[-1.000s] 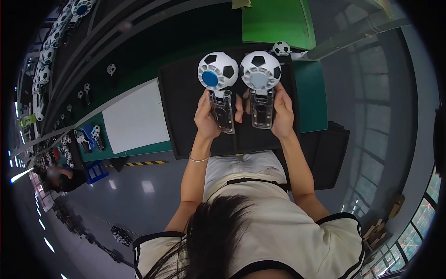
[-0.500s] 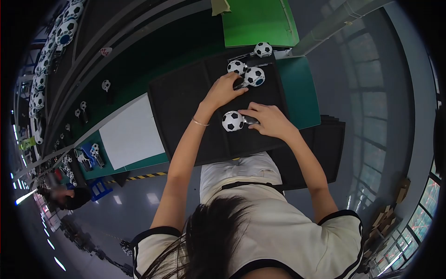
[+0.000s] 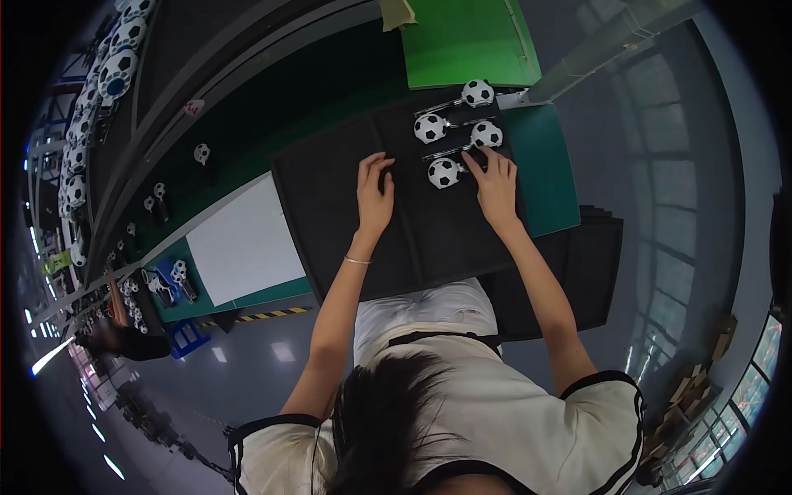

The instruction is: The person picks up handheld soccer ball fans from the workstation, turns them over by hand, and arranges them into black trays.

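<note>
Several soccer-ball pieces, each a black-and-white ball on a shiny handle, lie at the far right of a black tray (image 3: 330, 223). My right hand (image 3: 497, 191) is at the nearest soccer-ball piece (image 3: 443, 173), its thumb and fingers around the handle, which they partly hide. Just beyond are a second piece (image 3: 486, 134), a third piece (image 3: 430, 128) and another piece (image 3: 478, 93), with balls alternating left and right. My left hand (image 3: 375, 198) hovers over the tray's middle, fingers slightly curled and apart, holding nothing.
A white sheet (image 3: 246, 239) lies left of the tray on the green table (image 3: 540, 169). Beyond the tray is a bright green board (image 3: 470, 45). Racked soccer-ball pieces (image 3: 115, 70) line the far left. Black trays (image 3: 590, 264) are stacked at right, and a person (image 3: 124, 338) is at left.
The nearest piece has moved away from my body into the row, with my right hand. My left hand has let go of the pieces there and drawn back left. The pieces are more evenly lined up.
</note>
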`<state>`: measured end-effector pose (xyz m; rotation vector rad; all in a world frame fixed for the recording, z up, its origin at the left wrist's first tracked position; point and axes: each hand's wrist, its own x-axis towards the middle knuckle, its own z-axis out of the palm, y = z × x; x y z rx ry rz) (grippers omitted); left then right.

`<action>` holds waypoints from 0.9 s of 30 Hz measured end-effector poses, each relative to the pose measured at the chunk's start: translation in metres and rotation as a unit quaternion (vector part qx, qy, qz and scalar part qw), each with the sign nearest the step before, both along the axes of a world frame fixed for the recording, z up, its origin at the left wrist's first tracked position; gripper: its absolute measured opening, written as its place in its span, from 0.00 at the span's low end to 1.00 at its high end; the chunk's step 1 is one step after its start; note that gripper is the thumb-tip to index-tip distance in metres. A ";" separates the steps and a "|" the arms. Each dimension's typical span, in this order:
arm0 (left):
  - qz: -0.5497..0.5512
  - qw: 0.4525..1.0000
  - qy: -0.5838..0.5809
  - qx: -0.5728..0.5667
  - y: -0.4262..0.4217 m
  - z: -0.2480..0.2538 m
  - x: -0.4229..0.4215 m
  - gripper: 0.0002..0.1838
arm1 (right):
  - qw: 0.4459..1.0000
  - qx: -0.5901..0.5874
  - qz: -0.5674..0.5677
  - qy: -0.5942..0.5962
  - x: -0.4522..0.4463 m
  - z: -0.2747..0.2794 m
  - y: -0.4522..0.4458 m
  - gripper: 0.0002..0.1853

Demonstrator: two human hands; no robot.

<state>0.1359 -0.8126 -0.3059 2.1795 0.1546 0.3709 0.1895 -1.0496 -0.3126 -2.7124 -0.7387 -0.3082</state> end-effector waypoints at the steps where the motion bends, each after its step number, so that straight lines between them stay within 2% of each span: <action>1: 0.030 1.000 0.011 -0.002 0.015 -0.001 -0.017 0.14 | 1.000 0.002 0.008 0.002 -0.010 0.002 0.008 0.28; 3: 0.090 0.996 0.028 0.003 0.044 -0.001 -0.050 0.13 | 0.997 0.057 -0.058 0.013 -0.027 0.010 0.024 0.29; 7: 0.208 0.977 0.044 0.012 0.105 -0.002 -0.108 0.14 | 0.986 0.158 0.013 0.056 -0.058 0.018 0.084 0.24; 9: 0.250 0.968 0.026 0.017 0.141 -0.004 -0.130 0.14 | 0.981 0.172 0.063 0.069 -0.069 0.022 0.130 0.22; 12: 0.316 0.948 0.024 -0.018 0.198 -0.012 -0.156 0.14 | 0.970 0.144 0.151 0.121 -0.078 0.025 0.215 0.20; 15: 0.338 0.938 0.022 -0.072 0.247 -0.023 -0.175 0.15 | 0.964 0.101 0.225 0.095 -0.071 0.010 0.317 0.17; 19: 0.331 0.938 0.054 -0.085 0.306 -0.040 -0.201 0.18 | 0.943 0.130 0.289 0.102 -0.047 -0.020 0.472 0.16; 21: 0.343 0.933 0.056 -0.097 0.323 -0.046 -0.213 0.18 | 0.942 0.125 0.231 0.208 -0.035 -0.042 0.541 0.17; 22: 0.341 0.931 0.065 -0.110 0.332 -0.049 -0.219 0.18 | 0.940 0.124 0.241 0.207 -0.027 -0.051 0.575 0.17; 24: 0.346 0.929 0.069 -0.112 0.351 -0.052 -0.233 0.18 | 0.936 -0.079 0.134 0.316 -0.014 -0.064 0.638 0.29; 25: 0.350 0.927 0.064 -0.116 0.362 -0.052 -0.237 0.18 | 0.936 -0.075 0.138 0.315 -0.010 -0.068 0.663 0.29; 27: 0.356 0.925 0.060 -0.118 0.388 -0.052 -0.244 0.18 | 0.958 -0.059 -0.026 0.278 -0.003 -0.080 0.699 0.39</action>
